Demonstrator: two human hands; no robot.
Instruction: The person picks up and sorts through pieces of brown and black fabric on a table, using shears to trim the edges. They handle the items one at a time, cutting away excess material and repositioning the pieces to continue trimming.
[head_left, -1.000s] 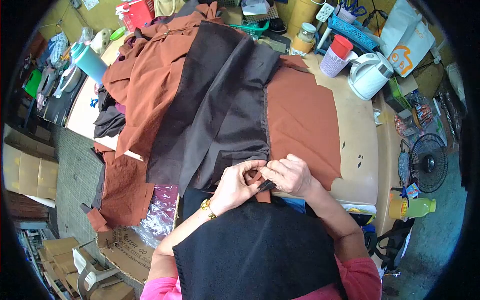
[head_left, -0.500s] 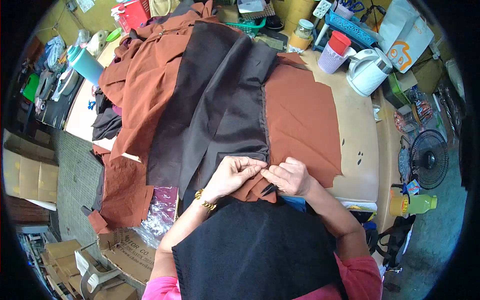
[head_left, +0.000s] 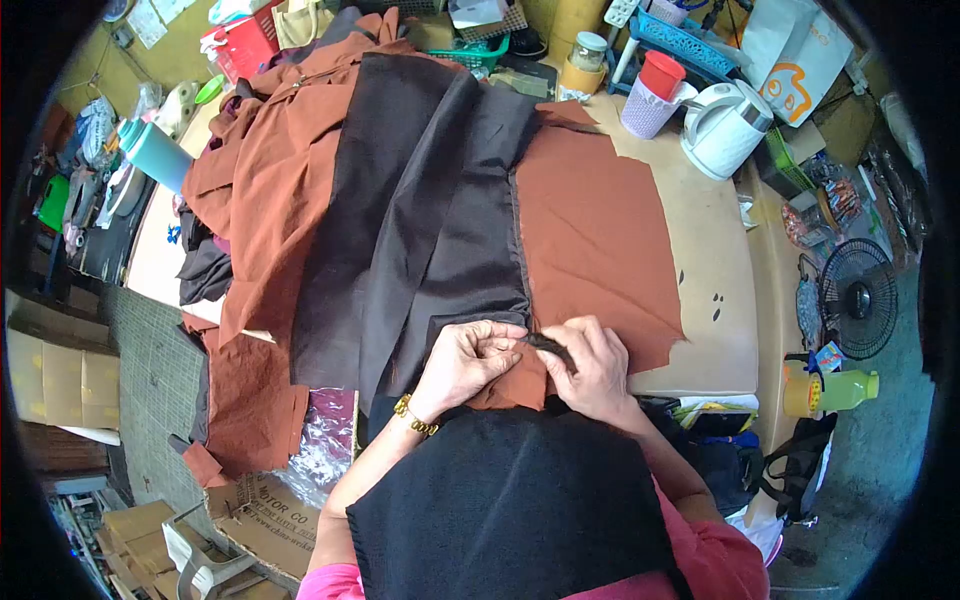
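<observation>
In the head view, dark cloth (head_left: 445,235) is joined to rust-brown cloth (head_left: 600,240) along a frayed seam (head_left: 522,240) that runs down to my hands. With thumb and fingers together, my left hand (head_left: 465,365) pinches the cloth at the seam's near end. Close beside it, my right hand (head_left: 592,365) is closed around a small black tool (head_left: 552,348) that looks like thread snips. The tool's tip points at the seam by my left fingertips. My fingers partly hide its shape and the cloth's edge.
More rust-brown cloth (head_left: 290,160) is heaped on the left of the table (head_left: 705,300) and hangs over its edge. A white kettle (head_left: 725,130) and a lilac cup (head_left: 648,108) stand at the back right. A fan (head_left: 858,298) is at the far right.
My right hand has turned, and the black tool now points toward the seam instead of hanging below the hand. My left hand still pinches the cloth. The whole view has shifted slightly.
</observation>
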